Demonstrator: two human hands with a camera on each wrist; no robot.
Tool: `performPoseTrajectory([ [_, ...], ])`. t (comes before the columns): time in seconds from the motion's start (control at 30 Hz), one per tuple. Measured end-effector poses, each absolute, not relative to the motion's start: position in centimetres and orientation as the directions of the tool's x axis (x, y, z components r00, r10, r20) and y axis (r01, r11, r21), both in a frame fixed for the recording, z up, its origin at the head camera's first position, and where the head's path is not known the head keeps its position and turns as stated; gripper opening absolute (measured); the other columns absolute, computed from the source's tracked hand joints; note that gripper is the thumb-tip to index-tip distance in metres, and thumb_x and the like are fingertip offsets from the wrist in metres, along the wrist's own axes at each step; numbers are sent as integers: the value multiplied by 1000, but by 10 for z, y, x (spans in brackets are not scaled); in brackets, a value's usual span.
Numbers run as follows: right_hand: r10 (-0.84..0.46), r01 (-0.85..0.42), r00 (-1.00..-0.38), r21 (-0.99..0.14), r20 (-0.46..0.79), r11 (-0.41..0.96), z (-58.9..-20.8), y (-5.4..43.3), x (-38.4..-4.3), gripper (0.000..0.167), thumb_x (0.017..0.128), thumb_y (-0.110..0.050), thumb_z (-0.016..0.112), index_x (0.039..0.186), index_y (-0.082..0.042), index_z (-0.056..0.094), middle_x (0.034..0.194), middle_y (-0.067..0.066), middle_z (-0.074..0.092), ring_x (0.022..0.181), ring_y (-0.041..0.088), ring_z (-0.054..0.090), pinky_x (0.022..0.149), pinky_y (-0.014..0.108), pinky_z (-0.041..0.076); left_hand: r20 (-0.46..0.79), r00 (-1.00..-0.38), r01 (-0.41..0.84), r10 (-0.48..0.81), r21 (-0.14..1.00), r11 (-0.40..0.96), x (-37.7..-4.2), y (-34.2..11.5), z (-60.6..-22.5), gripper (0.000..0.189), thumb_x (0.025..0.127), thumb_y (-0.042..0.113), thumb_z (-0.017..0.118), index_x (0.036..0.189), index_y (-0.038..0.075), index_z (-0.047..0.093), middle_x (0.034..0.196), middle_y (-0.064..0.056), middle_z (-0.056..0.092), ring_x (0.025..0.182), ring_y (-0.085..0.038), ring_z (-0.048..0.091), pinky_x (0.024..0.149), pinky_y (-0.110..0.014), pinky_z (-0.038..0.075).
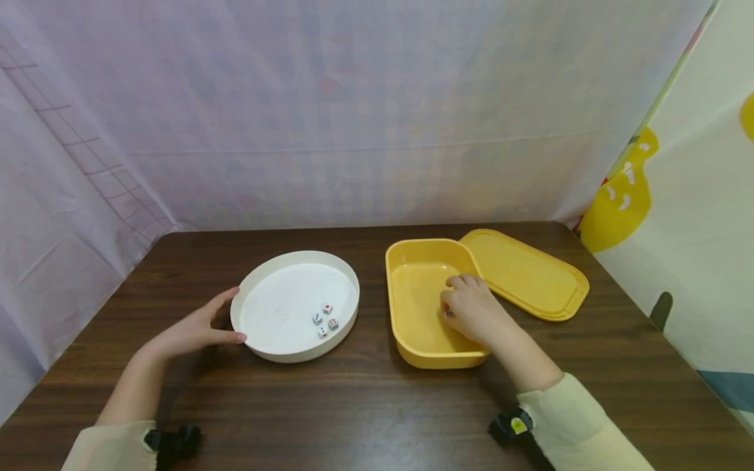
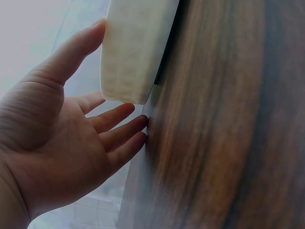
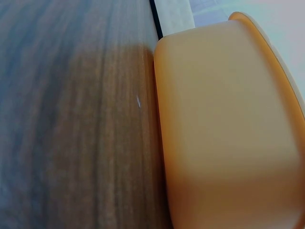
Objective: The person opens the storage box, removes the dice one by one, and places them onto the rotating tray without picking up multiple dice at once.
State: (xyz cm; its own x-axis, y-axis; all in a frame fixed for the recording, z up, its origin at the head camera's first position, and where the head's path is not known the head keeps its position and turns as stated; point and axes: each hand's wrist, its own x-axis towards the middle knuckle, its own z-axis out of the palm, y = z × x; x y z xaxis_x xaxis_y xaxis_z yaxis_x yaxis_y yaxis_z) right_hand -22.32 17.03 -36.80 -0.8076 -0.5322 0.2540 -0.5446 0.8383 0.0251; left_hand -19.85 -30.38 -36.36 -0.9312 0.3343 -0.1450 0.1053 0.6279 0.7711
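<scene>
In the head view my left hand (image 1: 203, 330) touches the near left side of a round white tray (image 1: 277, 355), thumb and fingers spread apart along its wall. The left wrist view shows that hand (image 2: 71, 129) with fairly straight fingers at the tray's wall (image 2: 136, 52). Several small white dice (image 1: 333, 324) lie together inside the tray. My right hand (image 1: 474, 311) reaches into a yellow plastic box (image 1: 406, 307), fingers curled down over a small die (image 1: 449, 314), mostly hidden. The right wrist view shows only the box's outer wall (image 3: 228, 129), not the hand.
A yellow lid (image 1: 530, 275) lies flat to the right of the box, close by its rim. Everything stands on a dark brown wooden table (image 1: 353, 418). Light patterned cloth (image 1: 365, 118) hangs behind the table's far edge.
</scene>
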Motion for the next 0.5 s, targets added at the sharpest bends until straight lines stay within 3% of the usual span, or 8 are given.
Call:
performPoseTrajectory([
  [0.5,-541,-563,-798,-7,267,826,-364,168,-222,13,78,-14,80,76,-12,67,112,20,58,109,42,49,95,56,34,-147,-931,105,334,768,632,-198,-303,-363,103,81,25,77,152,-1,7,153,-32,5,137,-52,5,100,-70,15],
])
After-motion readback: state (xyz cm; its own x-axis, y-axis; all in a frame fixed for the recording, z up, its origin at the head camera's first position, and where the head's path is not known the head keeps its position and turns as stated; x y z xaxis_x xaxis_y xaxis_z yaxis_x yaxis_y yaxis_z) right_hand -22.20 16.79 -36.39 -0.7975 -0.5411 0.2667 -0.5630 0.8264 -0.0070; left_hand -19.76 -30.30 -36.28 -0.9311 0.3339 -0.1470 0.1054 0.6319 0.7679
